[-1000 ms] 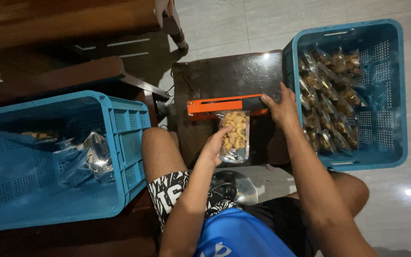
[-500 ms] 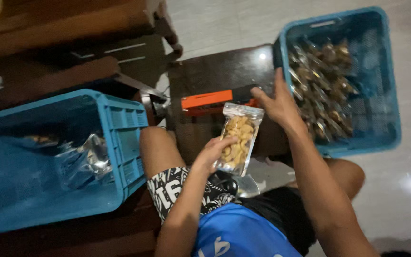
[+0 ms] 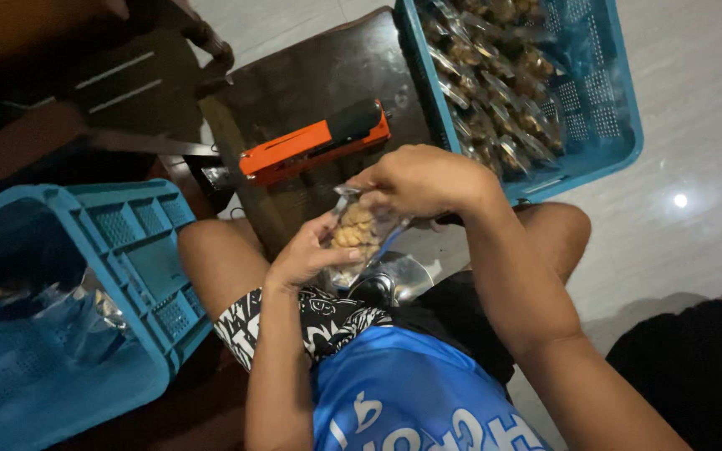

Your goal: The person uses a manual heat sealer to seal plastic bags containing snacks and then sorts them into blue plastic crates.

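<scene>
Half a second ago our right hand was still up beside the orange heat sealer and the clear snack bag hung nearer to it; now we have pulled the bag back toward our lap and brought both hands together on it. Our right hand comes in from the right with the forearm sloping down across the picture, wrist bent, knuckles up, fingers curled shut over the bag's top edge. Our left hand rises from below, palm turned toward the bag, fingers and thumb closed around its lower left side, so both hands are gripping it. We hold the bag clear of the desk, above our bare knees and just in front of the sealer. Its long axis runs roughly up and down, leaning a little, the top end pointing away from us toward the sealer and hidden under our right fingers; the golden snack pieces sit in the middle and lower part. Beyond the sealer to the right stands a blue plastic crate heaped with filled bags, and a second blue crate sits at our left knee holding a few more.
</scene>
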